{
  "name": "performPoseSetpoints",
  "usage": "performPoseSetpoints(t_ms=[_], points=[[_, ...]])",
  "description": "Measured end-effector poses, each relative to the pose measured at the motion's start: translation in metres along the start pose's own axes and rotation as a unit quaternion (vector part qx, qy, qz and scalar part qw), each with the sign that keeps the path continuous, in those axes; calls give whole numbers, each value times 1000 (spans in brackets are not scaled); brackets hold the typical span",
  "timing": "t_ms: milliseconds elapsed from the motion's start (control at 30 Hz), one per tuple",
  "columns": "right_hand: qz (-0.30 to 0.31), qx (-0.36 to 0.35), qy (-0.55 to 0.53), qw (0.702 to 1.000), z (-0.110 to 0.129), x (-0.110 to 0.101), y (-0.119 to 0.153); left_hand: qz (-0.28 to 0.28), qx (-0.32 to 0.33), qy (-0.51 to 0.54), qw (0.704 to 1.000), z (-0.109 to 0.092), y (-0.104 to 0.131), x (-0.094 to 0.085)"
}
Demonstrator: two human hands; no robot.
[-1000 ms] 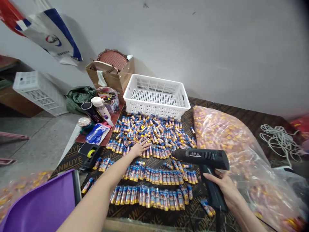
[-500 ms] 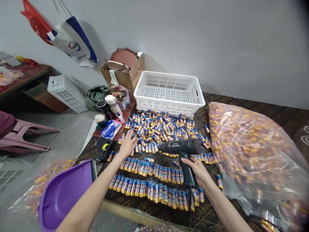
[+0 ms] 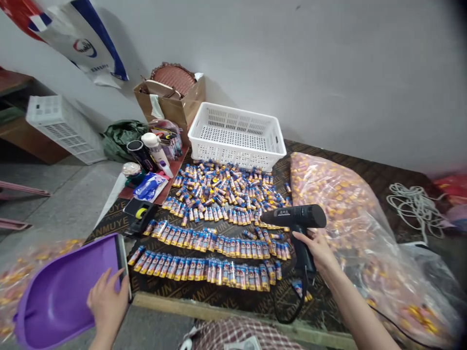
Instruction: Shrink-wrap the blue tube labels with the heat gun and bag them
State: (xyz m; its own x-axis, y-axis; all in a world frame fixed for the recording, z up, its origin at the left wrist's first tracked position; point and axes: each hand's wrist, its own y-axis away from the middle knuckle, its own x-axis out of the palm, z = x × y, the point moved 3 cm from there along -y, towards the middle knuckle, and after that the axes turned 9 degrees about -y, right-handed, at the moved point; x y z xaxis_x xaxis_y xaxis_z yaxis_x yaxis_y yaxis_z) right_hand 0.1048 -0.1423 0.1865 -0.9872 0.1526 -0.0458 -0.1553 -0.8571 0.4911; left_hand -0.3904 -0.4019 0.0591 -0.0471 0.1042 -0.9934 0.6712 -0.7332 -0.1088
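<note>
A black heat gun (image 3: 295,216) is in my right hand (image 3: 319,250), fingers wrapped round its handle and nozzle pointing left above the table. My left hand (image 3: 107,299) is over the front edge of a purple dustpan (image 3: 62,287), fingers apart; whether it touches the pan I cannot tell. Small blue-and-yellow wrapped tubes stand side by side in a front row (image 3: 197,268) and a second row (image 3: 193,239). Behind these, many more tubes lie in a loose pile (image 3: 226,187).
A white plastic basket (image 3: 237,154) stands behind the pile. To the right lies a large clear bag of pink-and-yellow tubes (image 3: 332,189). A tape dispenser (image 3: 140,214), a blue packet (image 3: 149,186) and bottles (image 3: 156,150) occupy the left side. White rope (image 3: 414,206) lies far right.
My left hand has moved from the pile's left side down to the dustpan. The heat gun, still in my right hand, has shifted right of the rows. The view has turned right.
</note>
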Motion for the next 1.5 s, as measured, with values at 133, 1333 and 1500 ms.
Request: performPoseSetpoints(t_ms=[133, 1333, 1500], points=[[-17, -13, 18, 1000, 8, -31, 7, 37, 4, 6, 999, -2, 28, 7], [24, -186, 320, 929, -45, -253, 19, 163, 110, -17, 980, -135, 180, -34], [98, -190, 279, 936, -67, -237, 5, 203, 68, -52, 975, -125, 207, -43]])
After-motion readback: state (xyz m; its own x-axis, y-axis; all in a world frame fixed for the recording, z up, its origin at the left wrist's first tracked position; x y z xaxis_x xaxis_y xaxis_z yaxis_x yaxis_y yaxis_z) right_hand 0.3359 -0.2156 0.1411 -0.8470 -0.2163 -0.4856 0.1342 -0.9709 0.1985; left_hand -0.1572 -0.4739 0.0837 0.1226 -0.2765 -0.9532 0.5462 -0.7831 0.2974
